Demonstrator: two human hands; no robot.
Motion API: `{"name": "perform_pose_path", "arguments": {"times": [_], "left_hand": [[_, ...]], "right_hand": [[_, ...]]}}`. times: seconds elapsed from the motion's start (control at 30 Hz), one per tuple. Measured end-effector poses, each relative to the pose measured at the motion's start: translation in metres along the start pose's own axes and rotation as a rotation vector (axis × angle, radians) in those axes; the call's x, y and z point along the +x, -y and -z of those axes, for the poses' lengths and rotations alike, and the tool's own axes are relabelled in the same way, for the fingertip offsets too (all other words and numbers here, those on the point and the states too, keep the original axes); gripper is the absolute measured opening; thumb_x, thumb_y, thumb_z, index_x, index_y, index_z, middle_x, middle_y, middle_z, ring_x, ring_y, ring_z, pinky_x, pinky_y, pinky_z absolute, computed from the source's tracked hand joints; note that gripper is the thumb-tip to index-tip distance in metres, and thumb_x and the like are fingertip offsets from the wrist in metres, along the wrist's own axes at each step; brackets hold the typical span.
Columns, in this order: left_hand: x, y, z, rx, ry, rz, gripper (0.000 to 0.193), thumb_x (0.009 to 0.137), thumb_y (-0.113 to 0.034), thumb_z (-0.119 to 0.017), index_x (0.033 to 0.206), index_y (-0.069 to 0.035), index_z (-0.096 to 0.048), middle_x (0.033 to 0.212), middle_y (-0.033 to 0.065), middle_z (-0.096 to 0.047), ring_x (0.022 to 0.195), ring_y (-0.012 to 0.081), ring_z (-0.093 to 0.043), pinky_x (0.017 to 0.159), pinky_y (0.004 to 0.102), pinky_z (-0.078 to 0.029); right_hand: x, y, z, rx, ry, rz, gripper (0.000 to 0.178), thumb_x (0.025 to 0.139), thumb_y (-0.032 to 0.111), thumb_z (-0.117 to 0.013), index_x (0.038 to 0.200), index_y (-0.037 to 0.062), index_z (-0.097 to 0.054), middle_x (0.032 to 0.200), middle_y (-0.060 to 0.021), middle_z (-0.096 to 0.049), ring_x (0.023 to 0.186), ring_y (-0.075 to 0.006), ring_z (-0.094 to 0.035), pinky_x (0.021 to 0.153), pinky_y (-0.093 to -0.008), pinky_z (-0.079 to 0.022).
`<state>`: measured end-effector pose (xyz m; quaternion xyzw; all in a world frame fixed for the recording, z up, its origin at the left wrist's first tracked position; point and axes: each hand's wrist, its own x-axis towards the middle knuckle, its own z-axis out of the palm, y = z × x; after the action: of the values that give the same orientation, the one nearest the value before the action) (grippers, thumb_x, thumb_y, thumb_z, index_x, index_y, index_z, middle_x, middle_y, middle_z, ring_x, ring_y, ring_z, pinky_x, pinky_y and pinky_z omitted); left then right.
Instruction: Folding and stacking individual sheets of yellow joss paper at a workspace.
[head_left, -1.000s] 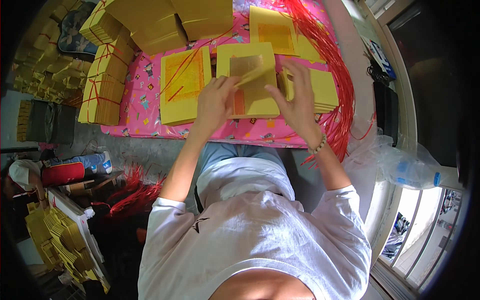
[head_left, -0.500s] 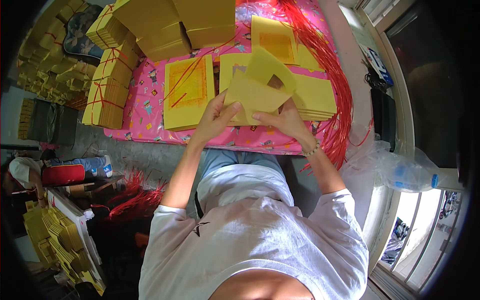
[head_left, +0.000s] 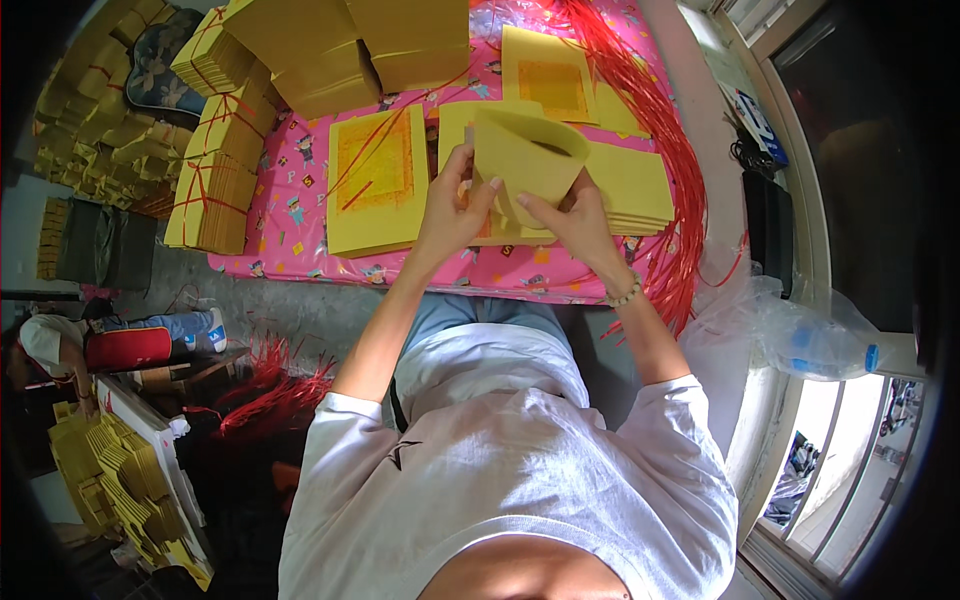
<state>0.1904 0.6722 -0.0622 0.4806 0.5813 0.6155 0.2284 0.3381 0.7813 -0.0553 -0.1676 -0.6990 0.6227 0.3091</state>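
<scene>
Between my two hands a yellow paper sheet (head_left: 525, 158) is bent into a loose curl, its upper edge bowed open. My left hand (head_left: 458, 205) grips its left side, thumb in front. On the right side my right hand (head_left: 580, 220) pinches the lower corner, a beaded bracelet on its wrist. Under the curled sheet lie more yellow sheets, partly hidden by it. To their left rests a yellow stack with an orange printed square (head_left: 375, 165). A pile of plain yellow sheets (head_left: 630, 185) lies to the right, just beyond my right hand.
A pink patterned cover (head_left: 290, 225) spreads over the table. Tied yellow bundles (head_left: 210, 205) and tall stacks (head_left: 420, 50) stand at left and back. Red strands (head_left: 690, 210) hang over the right edge. A plastic bottle (head_left: 820, 350) lies right; another person (head_left: 55, 345) is at far left.
The sheet in my hands has gone from a folded-over, crossed shape to a rounded curl. My left hand has shifted slightly up and to the right.
</scene>
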Motion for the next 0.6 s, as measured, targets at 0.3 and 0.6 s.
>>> {"name": "perform_pose_path", "arguments": {"times": [0.3,0.6], "left_hand": [[0.019,-0.052,-0.006,-0.438,0.036,0.429,0.044,0.088,-0.007,-0.055,0.129,0.001,-0.039,0.119,0.0092,-0.054,0.112,0.0144,-0.05,0.094,0.0271,-0.04],[0.018,-0.055,-0.008,-0.645,0.066,0.54,0.04,0.094,-0.008,-0.05,0.131,-0.003,-0.039,0.118,0.0097,-0.056,0.104,0.0169,-0.058,0.085,0.0282,-0.049]], "right_hand": [[0.004,0.029,0.01,0.133,-0.025,-0.207,0.042,0.083,0.01,-0.068,0.119,-0.0032,-0.05,0.109,-0.01,-0.062,0.095,-0.0141,-0.061,0.081,-0.0268,-0.05],[-0.002,0.037,0.011,0.276,-0.008,-0.315,0.037,0.088,0.013,-0.062,0.12,-0.0043,-0.052,0.11,-0.0091,-0.062,0.096,-0.013,-0.061,0.082,-0.026,-0.05]]}}
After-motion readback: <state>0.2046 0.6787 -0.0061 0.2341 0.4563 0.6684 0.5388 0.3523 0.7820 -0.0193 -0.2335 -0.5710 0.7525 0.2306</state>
